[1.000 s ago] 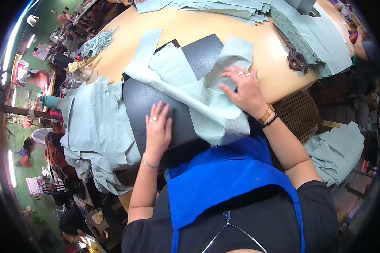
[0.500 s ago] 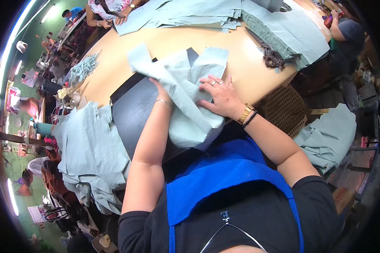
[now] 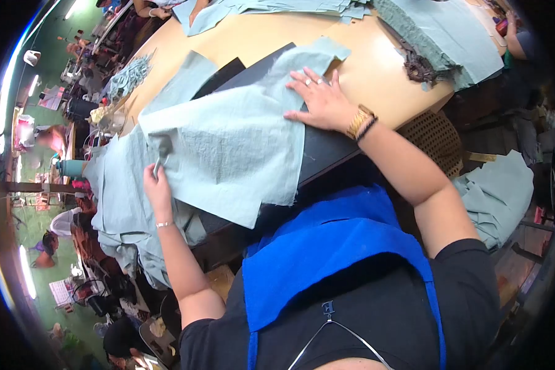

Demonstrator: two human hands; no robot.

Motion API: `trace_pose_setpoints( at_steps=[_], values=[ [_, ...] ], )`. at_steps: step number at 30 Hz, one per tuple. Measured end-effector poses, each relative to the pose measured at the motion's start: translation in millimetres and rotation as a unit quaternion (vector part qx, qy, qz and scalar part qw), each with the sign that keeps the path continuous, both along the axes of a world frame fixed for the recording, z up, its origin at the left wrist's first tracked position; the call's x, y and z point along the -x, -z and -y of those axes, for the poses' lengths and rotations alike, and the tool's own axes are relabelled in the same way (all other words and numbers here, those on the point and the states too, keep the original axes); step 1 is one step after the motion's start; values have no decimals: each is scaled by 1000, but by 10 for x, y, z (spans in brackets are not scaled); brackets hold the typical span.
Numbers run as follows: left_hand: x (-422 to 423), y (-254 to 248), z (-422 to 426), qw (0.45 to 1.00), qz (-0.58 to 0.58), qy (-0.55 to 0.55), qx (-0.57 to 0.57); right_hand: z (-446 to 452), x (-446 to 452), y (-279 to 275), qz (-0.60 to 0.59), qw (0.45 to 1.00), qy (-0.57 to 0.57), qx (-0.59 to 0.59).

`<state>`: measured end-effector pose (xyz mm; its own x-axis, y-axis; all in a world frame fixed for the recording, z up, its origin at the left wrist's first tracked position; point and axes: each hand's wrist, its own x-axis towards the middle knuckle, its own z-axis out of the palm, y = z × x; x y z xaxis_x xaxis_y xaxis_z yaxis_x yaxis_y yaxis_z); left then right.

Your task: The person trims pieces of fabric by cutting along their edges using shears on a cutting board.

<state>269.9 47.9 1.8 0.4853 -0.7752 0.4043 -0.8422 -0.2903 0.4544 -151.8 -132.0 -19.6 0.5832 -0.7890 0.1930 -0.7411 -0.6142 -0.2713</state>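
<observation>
A pale blue-green fabric piece (image 3: 228,139) lies spread over a dark flat board (image 3: 317,151) on the table. At the fabric's left edge, my left hand (image 3: 158,188) pinches a small gathered fold. My right hand (image 3: 320,102) rests palm down on the fabric's upper right part, its fingers spread. A narrow end of the fabric reaches beyond that hand onto the tabletop. More of the same cloth (image 3: 188,77) shows past the upper left edge. Most of the board is hidden under the fabric.
Stacked fabric pieces (image 3: 120,197) hang at the left edge of the light wooden table (image 3: 376,74). Another pile (image 3: 496,191) sits at the right, near a woven brown seat (image 3: 435,142). Fabric layers (image 3: 441,43) cover the far side, where other people's arms show.
The bunched, folded fabric is now spread nearly flat over the board. My left hand has moved left and toward me with its edge. My right hand has shifted slightly away from me.
</observation>
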Motion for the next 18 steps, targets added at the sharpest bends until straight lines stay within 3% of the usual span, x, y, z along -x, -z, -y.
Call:
trace_pose_setpoints(
  at_steps=[1, 4, 6, 8, 11, 14, 15, 18],
  values=[
    [-58, 14, -192, 1000, 26, -11, 5, 107, -68, -33, -1, 1000, -7, -5],
    [-52, 71, -596, 982, -169, -60, 54, 492, -203, -8, -16, 1000, 19, 0],
    [62, 40, -735, 970, -207, -127, 16, 657, -144, 57, 12, 995, 76, 66],
    [126, 68, -761, 962, -240, -127, 31, 661, 70, -119, -4, 995, 99, 10],
    [151, 157, -713, 953, -280, -42, 110, 642, 611, -183, -36, 981, 188, -40],
    [412, -198, -579, 839, -516, 38, 168, 599, 1302, -48, -69, 950, 304, -12],
    [414, -265, -564, 811, -546, 98, 184, 607, 1580, 56, -67, 949, 308, 4],
    [407, -475, -515, 846, -500, 100, 156, 557, 2122, 327, -16, 954, 289, 85]
  ],
)
